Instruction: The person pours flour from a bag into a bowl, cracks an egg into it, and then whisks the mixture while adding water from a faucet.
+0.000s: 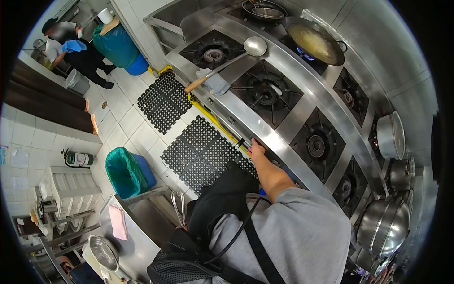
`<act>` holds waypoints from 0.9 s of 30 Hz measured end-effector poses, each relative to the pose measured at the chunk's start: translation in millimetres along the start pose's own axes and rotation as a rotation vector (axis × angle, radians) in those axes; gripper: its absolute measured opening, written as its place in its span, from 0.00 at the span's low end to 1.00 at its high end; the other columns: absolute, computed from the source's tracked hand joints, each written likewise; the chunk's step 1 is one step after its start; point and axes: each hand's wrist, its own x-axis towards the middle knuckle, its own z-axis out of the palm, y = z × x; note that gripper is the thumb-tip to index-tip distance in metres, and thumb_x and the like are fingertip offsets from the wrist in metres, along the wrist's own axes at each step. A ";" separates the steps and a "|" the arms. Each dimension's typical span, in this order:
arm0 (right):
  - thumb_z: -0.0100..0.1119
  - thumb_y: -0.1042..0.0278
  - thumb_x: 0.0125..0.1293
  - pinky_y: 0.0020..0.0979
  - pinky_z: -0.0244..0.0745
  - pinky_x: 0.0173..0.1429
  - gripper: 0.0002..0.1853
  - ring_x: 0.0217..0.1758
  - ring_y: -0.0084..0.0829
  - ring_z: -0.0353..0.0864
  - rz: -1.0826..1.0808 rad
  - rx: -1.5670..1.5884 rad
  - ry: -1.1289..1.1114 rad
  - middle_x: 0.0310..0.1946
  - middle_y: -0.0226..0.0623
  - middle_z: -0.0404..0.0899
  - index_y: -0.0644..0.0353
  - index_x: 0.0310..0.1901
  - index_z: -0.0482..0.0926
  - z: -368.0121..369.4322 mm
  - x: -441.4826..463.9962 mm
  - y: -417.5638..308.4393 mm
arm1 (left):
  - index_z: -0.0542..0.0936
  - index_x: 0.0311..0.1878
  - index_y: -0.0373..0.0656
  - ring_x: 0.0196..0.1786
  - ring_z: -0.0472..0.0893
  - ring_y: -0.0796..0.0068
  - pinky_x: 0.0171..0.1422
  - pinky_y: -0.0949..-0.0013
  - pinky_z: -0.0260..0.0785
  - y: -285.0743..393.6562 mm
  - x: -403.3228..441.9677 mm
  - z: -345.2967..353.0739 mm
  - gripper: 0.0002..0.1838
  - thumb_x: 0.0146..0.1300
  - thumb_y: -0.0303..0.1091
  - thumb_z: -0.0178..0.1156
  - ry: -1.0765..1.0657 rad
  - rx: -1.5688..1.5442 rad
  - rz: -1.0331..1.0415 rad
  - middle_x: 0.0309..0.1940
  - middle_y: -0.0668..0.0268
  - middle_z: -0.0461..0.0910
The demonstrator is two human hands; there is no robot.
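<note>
My right arm reaches to the front of the steel stove. There my right hand is at the front panel, close to the pipe rail. Its fingers look curled, and what they grip is hidden. Only a sliver of my left hand shows beside my dark apron, at the lower end of metal tongs that point up. A ladle with a wooden handle lies across the stove top, its handle over a grey cloth at the edge.
A wok of yellowish liquid sits over a blue flame; a pan is beside it. Pots line the right. Behind me are a lined bin, a steel counter and black floor mats. Another person stands far left.
</note>
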 end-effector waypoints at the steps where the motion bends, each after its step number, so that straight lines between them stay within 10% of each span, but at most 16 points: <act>1: 0.66 0.51 0.61 0.36 0.78 0.43 0.21 0.41 0.31 0.80 0.002 -0.009 0.009 0.45 0.30 0.78 0.53 0.50 0.76 0.5 0.5 -0.3 | 0.81 0.35 0.32 0.23 0.79 0.73 0.27 0.66 0.68 2.1 1.1 0.3 0.13 0.56 0.33 0.70 -0.002 0.004 0.002 0.23 0.62 0.81; 27: 0.63 0.48 0.62 0.42 0.75 0.49 0.27 0.47 0.35 0.78 -0.023 -0.055 -0.133 0.54 0.36 0.77 0.57 0.56 0.74 -9.9 4.4 3.1 | 0.81 0.36 0.31 0.25 0.79 0.73 0.31 0.67 0.69 9.9 5.7 -5.9 0.12 0.57 0.33 0.69 -0.015 0.019 0.006 0.24 0.62 0.82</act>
